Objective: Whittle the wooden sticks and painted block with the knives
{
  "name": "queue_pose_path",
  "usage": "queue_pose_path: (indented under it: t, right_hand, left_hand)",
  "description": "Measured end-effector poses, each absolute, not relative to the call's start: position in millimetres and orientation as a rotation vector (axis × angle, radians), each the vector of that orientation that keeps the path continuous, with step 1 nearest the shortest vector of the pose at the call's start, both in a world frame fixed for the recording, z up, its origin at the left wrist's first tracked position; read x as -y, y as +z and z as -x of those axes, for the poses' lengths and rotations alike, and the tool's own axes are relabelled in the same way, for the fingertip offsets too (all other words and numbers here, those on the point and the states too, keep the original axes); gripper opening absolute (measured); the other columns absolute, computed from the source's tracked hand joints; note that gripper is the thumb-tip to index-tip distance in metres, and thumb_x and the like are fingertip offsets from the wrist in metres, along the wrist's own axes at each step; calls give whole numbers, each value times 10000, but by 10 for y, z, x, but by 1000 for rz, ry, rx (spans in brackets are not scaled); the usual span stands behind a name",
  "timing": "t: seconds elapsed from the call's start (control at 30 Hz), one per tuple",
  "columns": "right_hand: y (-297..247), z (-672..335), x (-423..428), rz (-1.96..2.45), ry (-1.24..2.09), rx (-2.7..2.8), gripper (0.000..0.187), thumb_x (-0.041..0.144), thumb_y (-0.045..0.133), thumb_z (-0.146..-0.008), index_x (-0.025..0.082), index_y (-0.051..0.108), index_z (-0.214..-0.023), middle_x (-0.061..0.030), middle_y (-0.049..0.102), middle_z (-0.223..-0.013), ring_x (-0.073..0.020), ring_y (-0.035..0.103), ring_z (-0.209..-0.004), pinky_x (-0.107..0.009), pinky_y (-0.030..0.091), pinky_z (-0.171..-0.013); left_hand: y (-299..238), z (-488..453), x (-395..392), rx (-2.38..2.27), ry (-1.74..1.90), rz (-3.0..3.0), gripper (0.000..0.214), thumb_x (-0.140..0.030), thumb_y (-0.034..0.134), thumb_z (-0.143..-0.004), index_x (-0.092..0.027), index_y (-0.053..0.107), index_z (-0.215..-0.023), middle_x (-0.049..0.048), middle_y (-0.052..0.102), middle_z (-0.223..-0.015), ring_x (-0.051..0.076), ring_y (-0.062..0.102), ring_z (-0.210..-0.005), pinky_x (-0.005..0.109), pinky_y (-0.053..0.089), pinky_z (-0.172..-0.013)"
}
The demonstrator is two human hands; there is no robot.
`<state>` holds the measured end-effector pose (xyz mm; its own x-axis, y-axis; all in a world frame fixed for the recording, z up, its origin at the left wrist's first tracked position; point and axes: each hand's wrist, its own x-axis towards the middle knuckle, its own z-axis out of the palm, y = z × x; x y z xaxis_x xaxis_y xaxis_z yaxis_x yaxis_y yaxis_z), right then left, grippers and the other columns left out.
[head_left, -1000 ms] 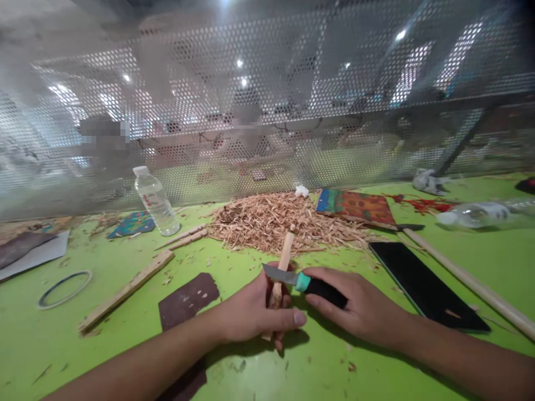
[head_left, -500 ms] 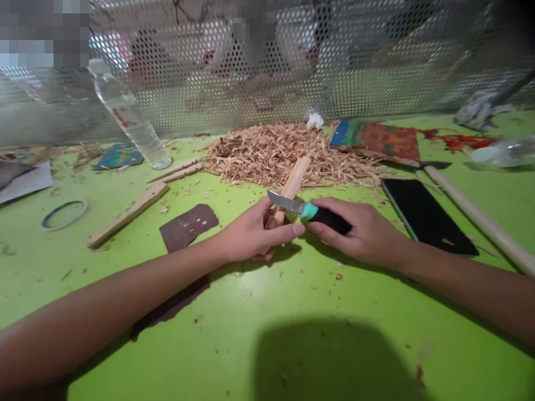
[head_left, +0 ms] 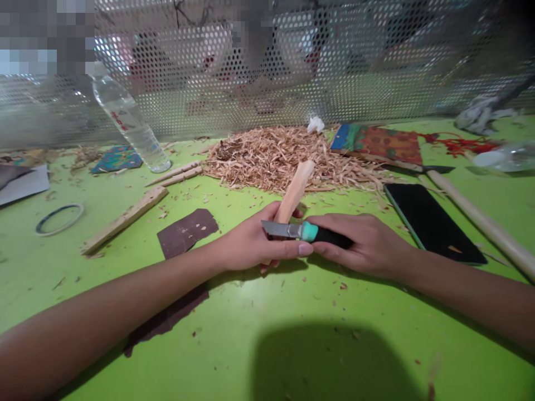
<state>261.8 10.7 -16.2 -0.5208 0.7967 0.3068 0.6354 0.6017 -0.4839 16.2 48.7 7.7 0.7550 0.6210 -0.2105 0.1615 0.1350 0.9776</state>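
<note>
My left hand (head_left: 251, 236) is closed round the lower end of a pale wooden stick (head_left: 295, 189), whose flat upper part points away from me toward the shavings. In my right hand (head_left: 363, 239) is a carving knife (head_left: 330, 235) with a black and turquoise handle. Its short blade points left and lies across the stick close above my left fingers. My left thumb reaches right, its tip at the turquoise collar of the knife. The stick's near end is mostly hidden by the hand and blade.
Behind the hands lies a heap of wood shavings (head_left: 259, 159) before a perforated metal screen (head_left: 200, 83). A phone (head_left: 432, 223) and a long wooden handle (head_left: 480, 217) are right. Sandpaper (head_left: 188, 229), a notched wooden strip (head_left: 125, 220) and a water bottle (head_left: 131, 125) are left.
The knife has slid down the stick toward me, and its blade has turned closer to level. My right hand has moved slightly nearer; the left still holds the stick.
</note>
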Motion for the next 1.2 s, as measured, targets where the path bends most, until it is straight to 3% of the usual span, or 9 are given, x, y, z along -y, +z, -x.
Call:
queue_pose_path:
  t: [0.17, 0.33, 0.77, 1.2]
  right_hand:
    - [-177, -2623, -101, 1138, 464, 2357, 465, 581, 518, -995, 249, 699, -1266, -73, 795, -1033, -258, 751, -878, -353, 559, -820]
    - [-172, -2619, -89, 1115, 466, 2367, 448, 562, 516, -1009, 247, 692, -1274, -70, 792, -1042, -249, 748, -875, -329, 550, -802]
    - [-189, -2613, -82, 967, 233, 2451, 418, 508, 444, -1068, 181, 647, -1231, -79, 781, -966, -218, 743, -804, -296, 506, -687]
    - [-143, -2571, -57, 984, 101, 2453, 402, 447, 422, -1084, 123, 632, -1199, -105, 781, -964, -227, 756, -799, -312, 533, -667]
  left_hand:
    - [79, -131, -466, -679, 357, -1433, 566, -400, 839, -812, -237, 448, -1187, -95, 506, -746, 36, 464, -461, 155, 399, -376]
    - [75, -132, -459, -669, 418, -1482, 508, -339, 824, -832, -207, 467, -1167, -47, 519, -873, 63, 511, -664, 180, 458, -549]
    - [88, -100, -454, -738, 372, -1582, 458, -399, 816, -835, -204, 501, -1105, -39, 499, -886, 115, 474, -786, 240, 429, -658]
    - [106, -145, -417, -861, 389, -1483, 422, -382, 850, -787, -207, 507, -958, -87, 504, -734, 68, 436, -570, 221, 365, -562]
